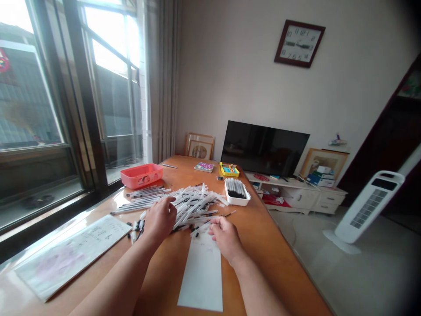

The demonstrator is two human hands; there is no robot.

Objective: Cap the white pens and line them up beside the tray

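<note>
Looking down a wooden table (263, 237) from the head cam; we're logging both bare hands working at a pen pile (194, 202) mid-table.

L side: left hand (160, 218) is lying palm-down on the pile's near-left edge, fingers bending over the white barrels. Knuckles are hiding the fingertips, so we're not able to tell whether it's gripping anything or just pressing.

R side: right hand (225, 235) is sitting at the pile's near-right edge, thumb & fingers closing in a pinch on a single pen (201, 228). That pen is pointing left toward the other hand, over the far end of a paper strip (202, 272). The strip is lying flat on the wood, running from between the hands back toward us.

Pile itself: white barrels w/ dark tips, crossing every which way. A side row (144, 195) is lying more or less parallel on its left flank.

Around it: a white tray (238, 202) packed w/ black-capped pens is standing just beyond the pile, right side. A pink box (141, 175) is sitting beyond-left, nr the window (49, 109). An open book (72, 252) is lying near-left, apart from the left forearm.

Bkgd: TV (263, 149), wall clock (299, 43) and fan (368, 206) are showing past the table's far and right edges.
</note>
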